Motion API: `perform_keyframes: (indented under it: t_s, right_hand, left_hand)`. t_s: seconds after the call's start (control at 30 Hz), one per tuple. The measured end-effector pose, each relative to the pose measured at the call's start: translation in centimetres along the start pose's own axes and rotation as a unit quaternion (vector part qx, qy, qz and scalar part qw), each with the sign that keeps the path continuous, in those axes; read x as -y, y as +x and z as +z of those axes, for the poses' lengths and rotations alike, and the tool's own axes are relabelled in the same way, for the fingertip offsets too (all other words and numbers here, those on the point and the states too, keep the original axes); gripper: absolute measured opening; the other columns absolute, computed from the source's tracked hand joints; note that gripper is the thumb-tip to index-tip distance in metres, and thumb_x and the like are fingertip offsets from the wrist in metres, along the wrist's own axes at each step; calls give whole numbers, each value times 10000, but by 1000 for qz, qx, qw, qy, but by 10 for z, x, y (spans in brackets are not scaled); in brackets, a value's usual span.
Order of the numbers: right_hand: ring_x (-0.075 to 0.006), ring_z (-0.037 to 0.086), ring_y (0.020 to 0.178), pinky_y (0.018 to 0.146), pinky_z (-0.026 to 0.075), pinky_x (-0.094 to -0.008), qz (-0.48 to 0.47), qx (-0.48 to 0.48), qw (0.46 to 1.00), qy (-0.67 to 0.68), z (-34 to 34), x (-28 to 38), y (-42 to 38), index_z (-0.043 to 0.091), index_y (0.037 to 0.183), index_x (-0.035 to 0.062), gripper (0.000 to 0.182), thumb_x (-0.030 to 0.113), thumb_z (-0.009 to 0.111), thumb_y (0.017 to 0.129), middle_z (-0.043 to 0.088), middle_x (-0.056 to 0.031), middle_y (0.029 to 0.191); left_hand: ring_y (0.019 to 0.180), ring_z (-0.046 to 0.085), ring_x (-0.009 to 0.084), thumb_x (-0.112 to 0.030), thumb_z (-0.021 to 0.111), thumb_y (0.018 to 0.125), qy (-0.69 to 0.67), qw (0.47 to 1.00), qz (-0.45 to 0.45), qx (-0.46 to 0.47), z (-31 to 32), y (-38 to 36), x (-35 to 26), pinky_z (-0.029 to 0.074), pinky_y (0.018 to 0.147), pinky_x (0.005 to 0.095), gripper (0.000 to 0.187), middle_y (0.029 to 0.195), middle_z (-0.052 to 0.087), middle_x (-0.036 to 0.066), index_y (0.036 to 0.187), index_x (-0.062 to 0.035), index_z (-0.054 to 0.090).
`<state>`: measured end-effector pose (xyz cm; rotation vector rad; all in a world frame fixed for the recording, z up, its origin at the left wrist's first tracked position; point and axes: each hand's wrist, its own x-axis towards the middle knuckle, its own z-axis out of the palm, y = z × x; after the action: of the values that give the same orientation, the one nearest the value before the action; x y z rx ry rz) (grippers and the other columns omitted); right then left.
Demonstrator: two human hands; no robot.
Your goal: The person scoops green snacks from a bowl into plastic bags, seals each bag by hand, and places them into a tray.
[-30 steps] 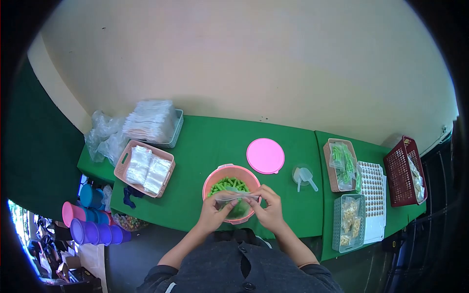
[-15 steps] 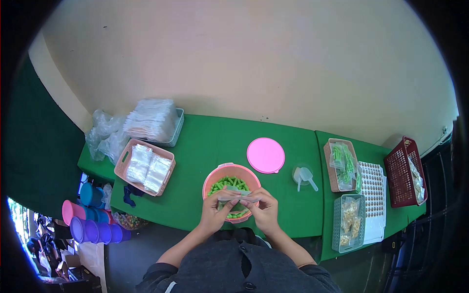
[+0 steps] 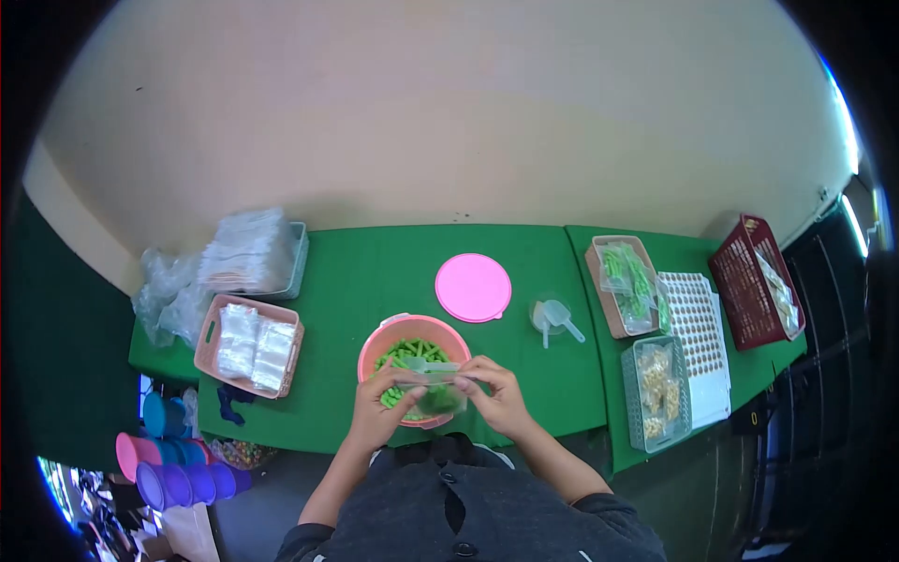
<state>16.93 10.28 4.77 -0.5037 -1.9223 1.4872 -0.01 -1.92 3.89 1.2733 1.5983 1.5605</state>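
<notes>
Left hand, right hand pinching clear bag, over pink tub

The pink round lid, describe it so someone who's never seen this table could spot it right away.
On the green table, look just beyond the pink bowl of green pieces, toward the wall. The pink round lid lies flat there, left of the clear scoop. It is the only flat, plain pink disc.

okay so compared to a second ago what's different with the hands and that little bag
Both hands, left and right, still pinch the small clear bag over the pink bowl; they have drawn closer together along its top. Nothing taken or released; pink lid and scoop lie unchanged.
</notes>
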Motion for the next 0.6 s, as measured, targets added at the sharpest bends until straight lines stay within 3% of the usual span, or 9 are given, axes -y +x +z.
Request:
perform_keyframes:
  t_s: [0.07,0.13,0.27,0.33,0.43,0.5,0.53,0.6]
  right_hand:
    - [-173,582,863,739,458,-297,0,-11,1000,4,5,0,0,702,913,7,126,118,657,877,623,-71,843]
    - [-180,585,875,776,452,-315,17,-11,1000,9,9,1,-1,703,899,21,96,93,679,841,627,-71,851]
    - [-160,570,836,729,452,-295,-61,-12,998,-7,1,-11,1,710,910,36,112,41,722,798,641,-52,877]
    - [-166,571,835,735,453,-300,-43,-6,999,-23,-3,-5,0,706,904,32,91,55,707,816,646,-53,879]
    - [-166,572,848,748,454,-308,-35,23,996,-73,-14,-5,2,700,908,26,85,82,668,853,657,-55,886]
    - [-158,572,862,756,454,-311,-48,42,992,-108,-27,-17,2,697,917,24,99,96,644,873,663,-55,891]
    - [-149,573,865,763,454,-309,-6,-31,998,-61,-37,-33,-1,696,938,24,125,110,621,888,665,-48,894]
    - [-137,577,859,767,462,-299,91,-158,982,50,-76,-57,1,681,956,22,152,134,588,912,673,-42,905]
  left_hand:
    - [883,667,200,-102,656,851,46,998,35,-12,4,4,5,281,1107,511,84,846,697,70,911,-74,706]
    - [883,668,212,-30,689,788,29,999,33,-9,8,6,3,291,1100,515,102,848,698,66,872,-84,708]
    - [873,669,219,-77,647,842,111,992,59,10,7,7,-8,281,1101,527,97,855,702,72,904,-96,720]
    - [872,669,224,-105,630,868,138,989,57,23,7,7,-9,276,1102,532,108,872,705,77,924,-97,722]
    - [892,665,242,-181,558,933,130,991,19,34,6,4,-6,256,1112,529,192,918,707,91,1021,-105,710]
    - [931,663,231,-258,496,981,141,984,-34,103,2,9,-6,313,1090,471,278,977,706,107,1097,-89,684]
    - [931,663,231,-258,496,981,141,984,-33,104,-2,10,-1,313,1090,471,278,977,706,107,1097,-89,684]
    - [952,651,204,-286,454,1007,-37,994,-90,-55,-16,12,17,396,1023,384,340,1022,693,123,1146,-47,653]
